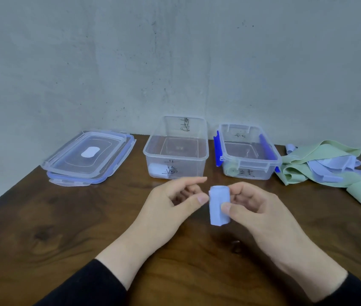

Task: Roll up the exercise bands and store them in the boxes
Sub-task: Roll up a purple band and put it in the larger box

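My right hand (254, 208) pinches a rolled-up light blue band (219, 205) between thumb and fingers, a little above the table. My left hand (175, 202) is just left of the roll, thumb tip close to it, fingers loosely curled, holding nothing. Behind stand two clear boxes with handwritten labels. The middle box (176, 151) holds a pale blue roll (156, 170) in its near left corner. The right box (249, 152), with blue clips, holds a green roll (232, 170). A heap of unrolled green bands (329, 164) and light blue bands (329, 163) lies at the far right.
Two stacked clear lids (86, 157) lie at the back left of the brown wooden table (64, 228). A grey wall stands right behind the boxes. The table's left edge runs diagonally at the left.
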Motion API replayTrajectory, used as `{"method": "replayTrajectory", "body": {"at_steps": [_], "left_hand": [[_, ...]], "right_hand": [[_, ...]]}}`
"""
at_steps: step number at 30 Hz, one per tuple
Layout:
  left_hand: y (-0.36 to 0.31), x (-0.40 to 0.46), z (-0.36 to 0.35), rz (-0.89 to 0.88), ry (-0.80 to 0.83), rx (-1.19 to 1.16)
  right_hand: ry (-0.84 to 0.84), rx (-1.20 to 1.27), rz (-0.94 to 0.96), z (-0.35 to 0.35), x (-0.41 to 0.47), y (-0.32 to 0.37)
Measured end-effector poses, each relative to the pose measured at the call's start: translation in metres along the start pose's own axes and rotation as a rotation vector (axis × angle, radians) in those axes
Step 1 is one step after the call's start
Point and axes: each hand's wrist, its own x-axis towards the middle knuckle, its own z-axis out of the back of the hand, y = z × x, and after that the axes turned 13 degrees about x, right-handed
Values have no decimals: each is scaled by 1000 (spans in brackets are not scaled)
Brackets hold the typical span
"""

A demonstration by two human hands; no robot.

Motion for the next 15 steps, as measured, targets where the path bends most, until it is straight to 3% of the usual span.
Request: {"method": "replayTrajectory", "body": {"at_steps": [6,11,15], "left_hand": [[35,23,34,157,-439,48],[61,41,45,192,-381,153],[71,49,47,142,-343,244]], "right_hand": [[50,-272,152,-6,82,53],[132,-673,161,-20,166,62],[356,-949,29,-28,207,51]]}}
